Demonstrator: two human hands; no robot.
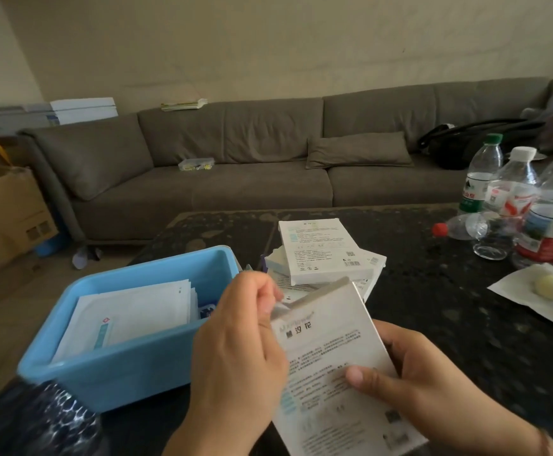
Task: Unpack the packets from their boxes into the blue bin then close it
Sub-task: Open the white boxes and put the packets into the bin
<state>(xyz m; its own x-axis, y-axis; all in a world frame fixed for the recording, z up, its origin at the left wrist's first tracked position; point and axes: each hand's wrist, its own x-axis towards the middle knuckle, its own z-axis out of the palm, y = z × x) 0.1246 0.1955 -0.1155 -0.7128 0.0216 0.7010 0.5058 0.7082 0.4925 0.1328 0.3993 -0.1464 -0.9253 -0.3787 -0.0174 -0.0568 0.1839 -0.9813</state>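
A flat white box [331,350] with printed text is held upright in front of me over the dark table. My right hand [433,386] grips its lower right side, thumb across the front. My left hand [239,350] pinches the flap at the box's top left corner. To the left stands the open blue bin [120,373], with several white packets [127,317] lying inside. Behind the held box, a pile of white boxes [321,251] lies on the table.
Several water bottles [512,192] stand at the table's right, one lying down. A white wrapper with a pale lump [545,291] lies at the right edge. A grey sofa [235,166] is beyond the table, a cardboard carton [5,212] at the left.
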